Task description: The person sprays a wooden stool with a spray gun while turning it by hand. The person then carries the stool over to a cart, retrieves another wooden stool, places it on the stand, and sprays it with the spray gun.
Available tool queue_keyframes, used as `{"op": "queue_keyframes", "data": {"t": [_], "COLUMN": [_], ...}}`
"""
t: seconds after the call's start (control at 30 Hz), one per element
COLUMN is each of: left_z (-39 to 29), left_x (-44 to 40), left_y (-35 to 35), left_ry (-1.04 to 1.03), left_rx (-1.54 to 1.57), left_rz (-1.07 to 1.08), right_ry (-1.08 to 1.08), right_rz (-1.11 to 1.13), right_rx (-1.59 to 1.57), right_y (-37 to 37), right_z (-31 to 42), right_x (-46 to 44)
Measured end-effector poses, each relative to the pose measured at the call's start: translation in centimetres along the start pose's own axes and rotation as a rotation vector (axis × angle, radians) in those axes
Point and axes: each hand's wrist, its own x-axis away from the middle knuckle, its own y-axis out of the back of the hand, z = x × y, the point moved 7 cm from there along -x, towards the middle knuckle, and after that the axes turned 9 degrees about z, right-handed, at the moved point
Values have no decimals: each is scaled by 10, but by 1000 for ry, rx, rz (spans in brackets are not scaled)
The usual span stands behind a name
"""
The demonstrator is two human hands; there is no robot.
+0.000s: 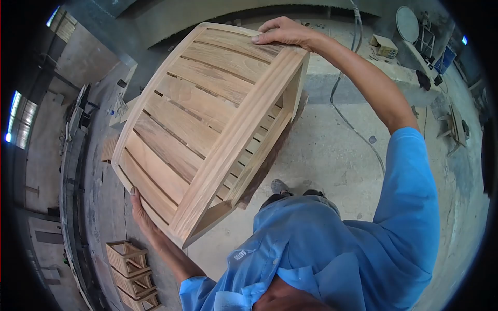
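A large slatted wooden frame (pixel 207 98), pale brown and box-like with an open side, hangs tilted in front of my body. On its upper right corner lies my right hand (pixel 286 32), the thumb on the slatted face and the fingers curled over the edge. Lower down, my left hand (pixel 142 210) grips the left edge near the bottom corner, with most of its fingers hidden behind the wood. Through the open side, a second row of slats shows inside the frame.
Stacked wooden frames (pixel 134 277) stand on the floor at the lower left. A cable (pixel 358 132) runs down across the concrete step and floor. At the upper right are a cardboard box (pixel 384 46) and a round disc (pixel 407 24). A small wooden stool (pixel 456 125) stands far right.
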Motion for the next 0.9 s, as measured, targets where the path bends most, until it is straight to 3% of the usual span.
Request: {"op": "queue_keyframes", "data": {"t": [0.13, 0.27, 0.33, 0.43, 0.5, 0.63, 0.7, 0.77, 0.9], "left_z": [24, 62, 89, 91, 101, 73, 63, 64, 55], "left_x": [-51, -99, -123, -135, -147, -108, -97, -86, -82], "left_y": [-24, -33, -11, -23, 20, 3, -13, -27, -23], "left_ry": [-36, 115, 99, 211, 108, 9, -53, -69, -221], "left_rx": [-6, -202, -184, -258, -323, -680, -868, -985, -1364], "left_rz": [-37, -126, -37, -65, -94, -135, -176, -261, -367], "right_ry": [-19, -103, -112, -170, -169, 523, 362, 85, -120], "right_rz": [-11, 133, -72, 57, 153, -758, -1020, -1124, -886], "right_rx": [41, -3, 193, 40, 69, 890, 1079, 1231, 1303], "right_y": [17, 10, -9, 4, 24, 190, 281, 357, 456], "right_z": [-32, -78, -155, -170, -156, -93, -89, -109, -175], "right_x": [-60, -104, -130, -111, -102, -84, -79, -95, -159]}}
